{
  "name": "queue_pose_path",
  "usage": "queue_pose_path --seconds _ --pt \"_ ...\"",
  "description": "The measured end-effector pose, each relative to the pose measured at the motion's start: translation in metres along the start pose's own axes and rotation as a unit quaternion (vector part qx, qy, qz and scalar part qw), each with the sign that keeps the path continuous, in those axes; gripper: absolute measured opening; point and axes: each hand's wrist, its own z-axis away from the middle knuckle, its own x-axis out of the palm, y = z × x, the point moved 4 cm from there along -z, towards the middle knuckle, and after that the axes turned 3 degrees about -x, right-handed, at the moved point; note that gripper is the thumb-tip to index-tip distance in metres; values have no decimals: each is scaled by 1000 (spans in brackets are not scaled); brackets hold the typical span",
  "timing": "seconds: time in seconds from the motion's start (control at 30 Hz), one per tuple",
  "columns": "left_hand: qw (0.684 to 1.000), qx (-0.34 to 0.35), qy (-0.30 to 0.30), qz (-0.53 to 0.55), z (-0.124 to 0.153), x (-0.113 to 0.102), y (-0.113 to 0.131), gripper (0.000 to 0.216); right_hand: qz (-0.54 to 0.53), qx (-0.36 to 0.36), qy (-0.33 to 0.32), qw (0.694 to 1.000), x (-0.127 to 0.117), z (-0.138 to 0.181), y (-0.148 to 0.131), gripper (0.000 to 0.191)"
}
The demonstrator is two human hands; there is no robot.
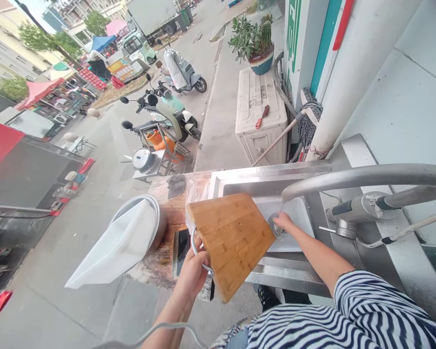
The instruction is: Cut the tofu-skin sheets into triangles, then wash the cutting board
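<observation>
A wooden cutting board [236,237] is held tilted over the near left side of the steel sink [265,170]. My left hand [195,264] is closed round the metal handle [193,240] on the board's left edge. My right hand [284,221] is closed on a grey steel wool scrubber [274,225], close to the board's right corner. The curved faucet [349,178] reaches over the sink, and its spout ends just above my right hand, where a little water seems to run. A white tray or board [305,218] lies in the basin, partly hidden.
Left of the sink is a worn wooden table [160,259] with a dark cloth [176,185]. A large metal pot [162,225] with white sheeting [119,242] stands there. Beyond are a white box [261,106] with a potted plant [261,58], a mop [307,121] and parked scooters [174,114].
</observation>
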Motion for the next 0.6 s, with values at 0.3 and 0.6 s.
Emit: queue_pose_path --seconds 0.3,0.6 --pt "992 -5 24 122 -2 29 9 36 75 -295 -64 950 83 114 -131 13" --pt "990 -42 -32 130 2 14 23 35 203 -240 -45 948 63 76 -39 19"
